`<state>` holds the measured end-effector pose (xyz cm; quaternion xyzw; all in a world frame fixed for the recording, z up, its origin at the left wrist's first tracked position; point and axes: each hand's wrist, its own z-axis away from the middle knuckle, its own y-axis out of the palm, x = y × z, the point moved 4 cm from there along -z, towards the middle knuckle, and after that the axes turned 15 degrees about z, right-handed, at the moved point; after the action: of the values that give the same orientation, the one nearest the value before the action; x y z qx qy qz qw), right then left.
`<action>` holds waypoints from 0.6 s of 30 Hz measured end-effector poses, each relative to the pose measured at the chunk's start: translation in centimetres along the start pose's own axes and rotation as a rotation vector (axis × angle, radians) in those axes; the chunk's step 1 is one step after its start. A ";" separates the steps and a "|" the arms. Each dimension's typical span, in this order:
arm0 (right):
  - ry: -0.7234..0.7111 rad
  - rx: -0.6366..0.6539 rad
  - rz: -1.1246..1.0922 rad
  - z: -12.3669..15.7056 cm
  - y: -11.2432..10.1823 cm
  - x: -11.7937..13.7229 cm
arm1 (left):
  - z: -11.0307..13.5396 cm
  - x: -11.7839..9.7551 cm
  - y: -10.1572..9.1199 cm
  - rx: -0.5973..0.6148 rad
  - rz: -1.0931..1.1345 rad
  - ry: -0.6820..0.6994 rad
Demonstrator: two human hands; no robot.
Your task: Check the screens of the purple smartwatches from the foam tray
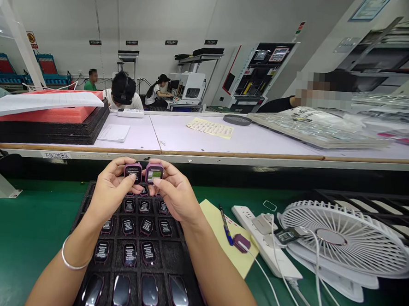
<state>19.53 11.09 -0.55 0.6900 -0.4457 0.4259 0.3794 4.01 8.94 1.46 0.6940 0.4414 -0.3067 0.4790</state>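
Left hand [109, 191]: gripping a glossy purple square module [133, 171]
Right hand [174, 193]: pinching a second module [154, 173] — green-labelled
Tray [168, 254]: black, gridded pockets

Two small purple square units were held up side by side, almost touching. The left unit [133, 171] had a dark face with white print and was pinched in the left hand [110, 189]. The right unit [154, 173] sat at its 3 o'clock with a green-lit face, pinched in the right hand [176, 195]. Both were at 12 o'clock of the black tray [82, 210].
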 end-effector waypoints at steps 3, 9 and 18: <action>-0.006 0.001 0.006 0.0 0.0 0.1 | 0.1 -0.1 0.0 0.022 0.020 -0.011; -0.029 0.008 0.032 0.1 0.0 0.1 | 0.2 -0.1 0.0 0.034 0.023 -0.014; -0.017 -0.051 0.017 -0.1 0.0 0.0 | 0.3 0.1 0.0 0.005 0.011 -0.038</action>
<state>19.52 11.20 -0.55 0.6798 -0.4656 0.4115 0.3895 4.08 8.64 1.30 0.6918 0.4277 -0.3182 0.4871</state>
